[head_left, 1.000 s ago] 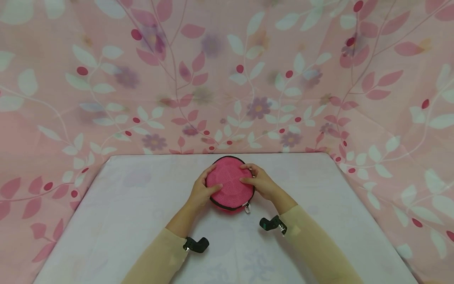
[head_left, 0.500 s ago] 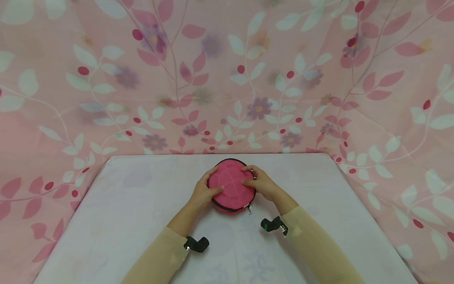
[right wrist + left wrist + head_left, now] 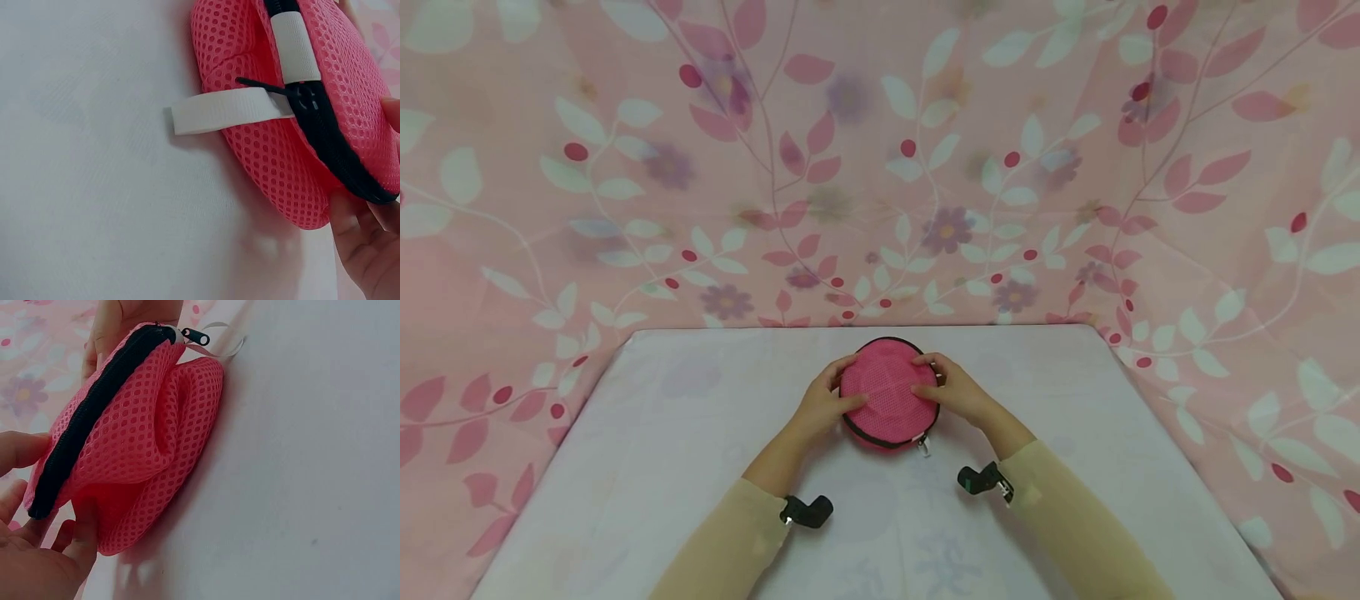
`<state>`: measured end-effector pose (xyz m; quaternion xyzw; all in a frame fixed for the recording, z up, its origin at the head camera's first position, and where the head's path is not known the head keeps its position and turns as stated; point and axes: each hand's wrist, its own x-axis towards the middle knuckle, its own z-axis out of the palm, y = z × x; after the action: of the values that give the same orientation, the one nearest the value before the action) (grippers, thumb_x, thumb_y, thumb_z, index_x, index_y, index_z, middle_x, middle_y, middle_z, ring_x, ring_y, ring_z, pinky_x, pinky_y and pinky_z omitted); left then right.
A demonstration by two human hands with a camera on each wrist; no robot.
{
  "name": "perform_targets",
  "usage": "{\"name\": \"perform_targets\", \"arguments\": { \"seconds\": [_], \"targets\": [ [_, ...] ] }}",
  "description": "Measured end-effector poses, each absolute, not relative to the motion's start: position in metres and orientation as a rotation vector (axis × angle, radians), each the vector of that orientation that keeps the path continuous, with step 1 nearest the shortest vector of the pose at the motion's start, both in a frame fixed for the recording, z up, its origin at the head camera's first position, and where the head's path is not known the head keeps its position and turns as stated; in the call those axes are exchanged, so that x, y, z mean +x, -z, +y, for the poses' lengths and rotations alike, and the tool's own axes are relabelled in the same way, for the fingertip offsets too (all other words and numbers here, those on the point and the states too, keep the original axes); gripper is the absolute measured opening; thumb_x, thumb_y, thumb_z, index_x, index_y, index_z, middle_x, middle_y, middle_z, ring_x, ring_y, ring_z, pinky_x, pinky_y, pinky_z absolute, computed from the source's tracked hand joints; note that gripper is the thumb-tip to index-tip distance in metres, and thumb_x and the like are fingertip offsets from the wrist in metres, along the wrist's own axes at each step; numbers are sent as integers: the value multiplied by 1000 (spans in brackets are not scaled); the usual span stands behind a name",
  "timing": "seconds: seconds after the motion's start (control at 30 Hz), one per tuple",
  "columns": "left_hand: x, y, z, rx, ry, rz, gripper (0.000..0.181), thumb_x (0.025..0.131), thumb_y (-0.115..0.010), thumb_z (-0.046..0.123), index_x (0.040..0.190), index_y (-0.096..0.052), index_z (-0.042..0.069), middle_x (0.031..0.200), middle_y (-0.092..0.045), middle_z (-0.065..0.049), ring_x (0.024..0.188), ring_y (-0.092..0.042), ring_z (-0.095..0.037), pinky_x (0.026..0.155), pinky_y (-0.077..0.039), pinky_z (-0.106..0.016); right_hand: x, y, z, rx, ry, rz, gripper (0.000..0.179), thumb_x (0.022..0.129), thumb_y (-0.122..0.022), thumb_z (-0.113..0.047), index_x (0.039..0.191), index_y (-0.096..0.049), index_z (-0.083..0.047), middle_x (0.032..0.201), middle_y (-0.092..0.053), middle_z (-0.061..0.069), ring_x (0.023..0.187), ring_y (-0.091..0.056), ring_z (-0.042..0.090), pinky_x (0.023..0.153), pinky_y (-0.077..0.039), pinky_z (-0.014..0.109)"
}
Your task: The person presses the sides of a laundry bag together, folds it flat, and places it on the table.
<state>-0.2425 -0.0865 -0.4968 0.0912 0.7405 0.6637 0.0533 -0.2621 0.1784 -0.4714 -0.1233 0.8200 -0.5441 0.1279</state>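
Between both hands is a round pink mesh zip pouch (image 3: 889, 396) with black edging, near the table's far side. My left hand (image 3: 822, 403) grips its left edge, thumb on top and fingers curled round the rim. On the right edge my right hand (image 3: 961, 390) grips the pouch the same way. A black zipper (image 3: 81, 425) runs round the rim and looks closed where it shows. The zipper pull (image 3: 195, 336) and a white ribbon loop (image 3: 225, 111) hang at the near right. In the wrist views the soft lower mesh is folded and sits close over the tabletop.
A white cloth covers the table (image 3: 700, 467); its far edge lies just behind the pouch. Pink floral fabric (image 3: 880, 167) hangs behind and at both sides. Each wrist carries a small black camera, one on the left (image 3: 808, 511) and one on the right (image 3: 977, 479).
Over the last second the pouch has come slightly nearer and lower, its top face flattening a little. Both hands have kept their grip, and the forearms have drawn slightly apart.
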Motion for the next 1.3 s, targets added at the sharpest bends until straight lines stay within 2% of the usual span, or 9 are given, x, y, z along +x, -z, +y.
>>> {"name": "perform_targets", "arguments": {
  "seconds": [0.23, 0.47, 0.63, 0.77, 1.03, 1.13, 1.3],
  "targets": [
    [-243, 500, -90, 275, -1909, 2341, 71, 85, -80, 14, 149, -48, 16, 149, -48, -15, 140, -39, -38, 110, -36, -55, -260, 474, 182, -428, 1518, 2458, 50, 91, -75, -15, 136, -54, -11, 127, -57, 15, 109, -57, 30, 81, -51, 34],
    [-242, 495, -89, 278, -1785, 2468, 70, 85, -81, 18, 148, -49, 18, 141, -55, -12, 132, -49, -32, 104, -44, -50, -255, 475, 183, -489, 1399, 2562, 56, 90, -76, -20, 140, -52, -13, 143, -46, 14, 122, -52, 33, 91, -53, 41],
    [-242, 493, -88, 303, -1737, 2513, 71, 85, -81, 19, 148, -49, 17, 138, -57, -11, 127, -52, -30, 101, -46, -47, -251, 473, 181, -598, 1268, 2722, 57, 90, -76, -21, 140, -53, -9, 148, -40, 20, 134, -44, 38, 104, -44, 53],
    [-242, 493, -88, 326, -1691, 2552, 72, 85, -81, 21, 149, -48, 16, 138, -56, -12, 129, -51, -30, 103, -43, -49, -248, 470, 177, -671, 1143, 2855, 57, 88, -77, -23, 139, -55, -10, 152, -39, 21, 140, -35, 41, 109, -36, 60],
    [-241, 493, -89, 524, -1334, 2868, 67, 89, -76, 29, 147, -49, 8, 156, -37, -18, 140, -34, -44, 108, -37, -58, -245, 468, 168, -952, 865, 2938, 65, 89, -76, -26, 148, -50, -15, 160, -32, 11, 149, -24, 36, 114, -31, 54],
    [-239, 490, -88, 637, -1187, 2974, 66, 90, -73, 30, 146, -49, 6, 158, -34, -18, 140, -34, -44, 110, -34, -60, -244, 470, 167, -969, 832, 2914, 69, 91, -75, -31, 151, -46, -18, 163, -28, 7, 151, -19, 34, 115, -31, 54],
    [-235, 483, -85, 790, -1042, 3040, 61, 92, -70, 26, 146, -49, 6, 158, -36, -12, 142, -36, -36, 108, -35, -61, -243, 473, 166, -971, 840, 2884, 73, 90, -76, -36, 152, -44, -15, 164, -26, 9, 152, -16, 31, 117, -26, 53]
  ]
}}
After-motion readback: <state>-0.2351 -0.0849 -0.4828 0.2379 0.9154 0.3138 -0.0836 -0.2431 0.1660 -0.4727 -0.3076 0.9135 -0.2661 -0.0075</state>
